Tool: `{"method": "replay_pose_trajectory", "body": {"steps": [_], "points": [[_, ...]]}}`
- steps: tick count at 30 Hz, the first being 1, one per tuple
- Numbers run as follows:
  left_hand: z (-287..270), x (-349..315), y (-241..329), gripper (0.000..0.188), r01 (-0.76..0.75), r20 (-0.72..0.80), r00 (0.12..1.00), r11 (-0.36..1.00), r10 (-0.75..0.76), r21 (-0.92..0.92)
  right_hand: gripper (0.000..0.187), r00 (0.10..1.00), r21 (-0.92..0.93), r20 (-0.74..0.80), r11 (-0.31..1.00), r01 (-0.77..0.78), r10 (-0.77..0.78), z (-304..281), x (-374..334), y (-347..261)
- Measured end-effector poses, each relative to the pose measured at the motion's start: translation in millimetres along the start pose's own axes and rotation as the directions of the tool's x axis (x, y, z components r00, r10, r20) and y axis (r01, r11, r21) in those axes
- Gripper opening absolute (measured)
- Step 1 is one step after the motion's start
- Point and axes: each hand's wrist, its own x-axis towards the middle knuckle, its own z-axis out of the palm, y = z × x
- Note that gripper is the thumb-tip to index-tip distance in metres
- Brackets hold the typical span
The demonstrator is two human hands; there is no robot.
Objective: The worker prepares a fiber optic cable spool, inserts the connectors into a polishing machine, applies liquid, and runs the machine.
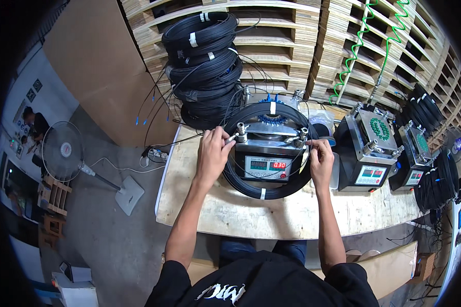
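Note:
A coil of thin black cable (264,190) with white ties lies around a grey metal winding machine (267,165) with a red and green display on the wooden table (271,215). My left hand (212,151) grips the coil's left side beside a metal post on the machine's top. At the coil's right edge, my right hand (320,158) pinches the cable where a white tie sits.
A tall stack of finished black cable coils (205,61) stands behind the machine. Two more similar machines (371,148) sit to the right, with further coils (435,179) beyond. Wooden pallets (302,46) line the back. A floor fan (64,151) stands at the left.

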Motion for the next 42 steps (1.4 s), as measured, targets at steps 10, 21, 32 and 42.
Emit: {"method": "replay_pose_trajectory", "body": {"steps": [10, 21, 32, 42], "points": [[-4.4, -3.0, 2.7, 0.021, 0.094, 0.082, 0.994, 0.965, -0.076, -0.245, 0.017, 0.999, -0.052, 0.051, 0.999, -0.007, 0.01, 4.9, -15.1, 0.0], [-5.3, 10.7, 9.3, 0.019, 0.038, 0.077, 0.997, 0.966, -0.019, -0.256, 0.051, 0.988, -0.144, 0.101, 0.981, 0.129, -0.115, 16.8, -27.6, 7.2], [-8.6, 12.7, 6.8, 0.019, 0.057, 0.152, 0.988, 0.967, -0.019, -0.247, 0.03, 0.987, -0.233, 0.09, 0.961, 0.149, -0.132, 13.9, -12.7, -4.6], [-7.7, 10.6, 7.0, 0.02, 0.133, 0.155, 0.984, 0.952, -0.092, -0.275, 0.013, 0.987, 0.254, -0.013, 0.955, -0.153, 0.161, 16.9, -20.4, -8.6]]}}
